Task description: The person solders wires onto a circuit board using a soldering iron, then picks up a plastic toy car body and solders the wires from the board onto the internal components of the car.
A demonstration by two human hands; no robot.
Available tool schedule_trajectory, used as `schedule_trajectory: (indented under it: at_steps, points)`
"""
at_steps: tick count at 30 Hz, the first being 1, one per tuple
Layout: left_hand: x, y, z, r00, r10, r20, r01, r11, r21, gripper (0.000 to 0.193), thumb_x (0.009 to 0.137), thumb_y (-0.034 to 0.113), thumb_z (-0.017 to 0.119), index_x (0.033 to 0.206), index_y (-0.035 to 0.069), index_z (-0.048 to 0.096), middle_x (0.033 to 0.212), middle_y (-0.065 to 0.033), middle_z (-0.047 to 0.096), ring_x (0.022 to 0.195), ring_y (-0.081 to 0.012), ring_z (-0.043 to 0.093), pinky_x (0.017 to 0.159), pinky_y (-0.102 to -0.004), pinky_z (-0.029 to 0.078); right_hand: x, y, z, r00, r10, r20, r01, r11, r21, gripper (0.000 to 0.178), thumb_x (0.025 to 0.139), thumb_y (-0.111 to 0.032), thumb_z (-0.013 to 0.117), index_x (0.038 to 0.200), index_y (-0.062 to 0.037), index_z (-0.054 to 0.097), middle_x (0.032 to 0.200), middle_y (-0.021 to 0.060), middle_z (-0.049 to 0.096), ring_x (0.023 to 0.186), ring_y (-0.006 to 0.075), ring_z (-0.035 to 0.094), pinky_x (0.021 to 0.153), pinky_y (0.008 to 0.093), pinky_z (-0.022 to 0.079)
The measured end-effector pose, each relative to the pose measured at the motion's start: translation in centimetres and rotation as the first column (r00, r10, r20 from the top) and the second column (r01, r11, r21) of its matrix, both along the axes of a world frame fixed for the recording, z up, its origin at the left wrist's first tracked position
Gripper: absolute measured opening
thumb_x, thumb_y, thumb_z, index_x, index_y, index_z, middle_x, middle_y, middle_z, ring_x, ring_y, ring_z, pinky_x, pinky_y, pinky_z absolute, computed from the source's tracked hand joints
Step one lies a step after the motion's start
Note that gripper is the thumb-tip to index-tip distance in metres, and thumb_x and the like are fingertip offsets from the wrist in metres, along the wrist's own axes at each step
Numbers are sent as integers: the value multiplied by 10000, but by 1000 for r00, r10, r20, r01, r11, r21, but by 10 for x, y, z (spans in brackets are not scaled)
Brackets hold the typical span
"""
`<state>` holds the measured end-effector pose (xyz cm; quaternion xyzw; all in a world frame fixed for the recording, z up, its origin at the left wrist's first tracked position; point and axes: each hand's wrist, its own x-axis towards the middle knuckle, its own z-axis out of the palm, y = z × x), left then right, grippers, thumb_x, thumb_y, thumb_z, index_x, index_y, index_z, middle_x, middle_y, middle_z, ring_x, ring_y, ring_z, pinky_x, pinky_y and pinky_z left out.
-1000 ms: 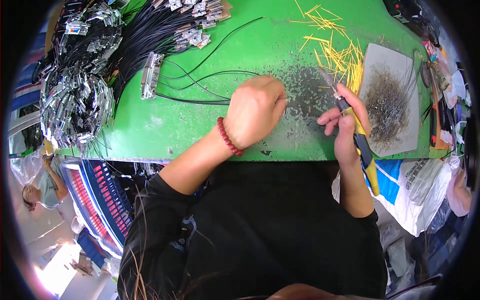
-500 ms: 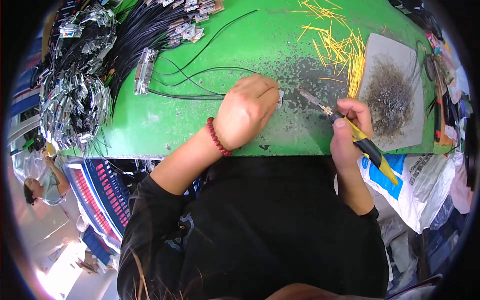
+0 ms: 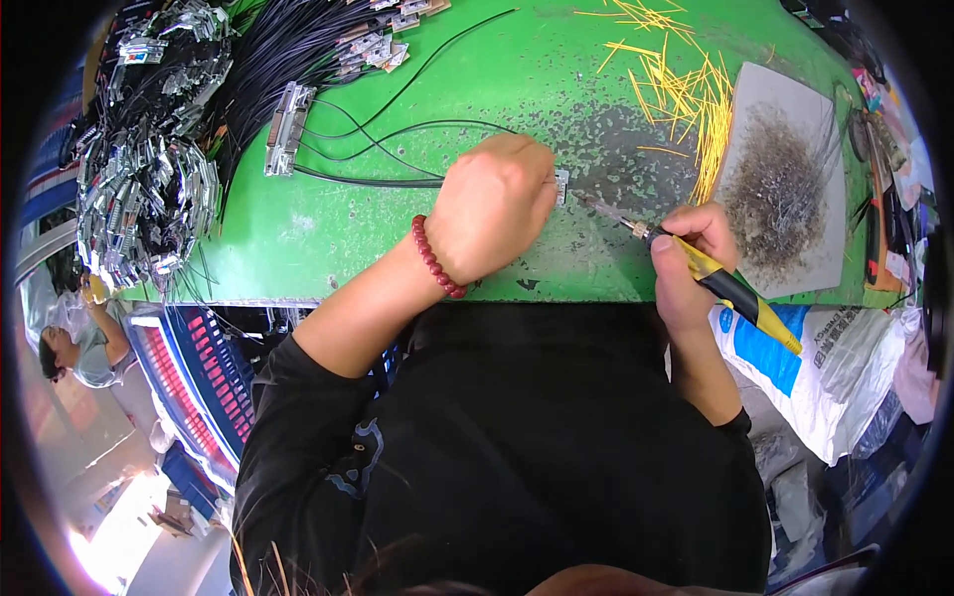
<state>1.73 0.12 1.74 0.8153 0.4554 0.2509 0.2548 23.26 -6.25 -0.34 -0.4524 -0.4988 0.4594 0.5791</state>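
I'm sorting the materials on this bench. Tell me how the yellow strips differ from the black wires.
The yellow strips are short, straight and scattered loose at the upper right of the green table; the black wires are long, curved and bunched at the upper left. Many black wires end in silvery connectors; the yellow strips show none. Both are thin and lie on the table.

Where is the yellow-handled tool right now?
In the head view, the yellow-handled tool is on the right, in the right hand, beside the grey tray.

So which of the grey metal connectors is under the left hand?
The small grey connector peeking out at the left hand's knuckles, nearest the tool tip. The other loose one lies far left, untouched.
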Motion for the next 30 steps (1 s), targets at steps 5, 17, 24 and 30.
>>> schedule_trajectory:
  at_steps: [5, 17, 24, 30]
  points:
    - [4, 2, 3, 999, -25, -47, 25, 1000, -14, 80, 769, 34, 634, 733, 2, 570, 752, -156, 578, 744, -354, 581, 658, -432, 478, 0, -2, -1, 998, -6, 58, 8, 1000, -23, 197, 805, -32, 695, 884, -40, 514, 788, 2, 523, 656, 34, 442, 567, 201, 352]
    - [6, 4, 5, 995, -26, -100, 23, 999, -29, 90, 782, 50, 614, 728, 3, 560, 766, -158, 577, 761, -365, 579, 674, -449, 483, -1, 3, -6, 994, 40, 106, -42, 999, 9, 226, 816, -91, 725, 893, -28, 523, 777, 8, 536, 642, 39, 449, 562, 201, 362]
    - [7, 4, 5, 993, -33, -111, 30, 999, -27, 92, 790, 58, 608, 736, -1, 562, 772, -163, 578, 771, -372, 581, 680, -457, 482, -1, 1, -1, 981, 59, 184, -51, 997, -50, 219, 814, -88, 722, 894, -27, 527, 775, 9, 548, 644, 38, 474, 555, 208, 378]
    - [7, 6, 7, 992, -44, -121, 41, 999, -32, 95, 791, 65, 609, 740, -1, 563, 777, -166, 578, 774, -375, 581, 684, -459, 482, -1, -1, -6, 995, -51, 84, 48, 998, 46, 210, 808, -53, 703, 885, -37, 508, 757, -6, 510, 620, 38, 413, 561, 205, 349]
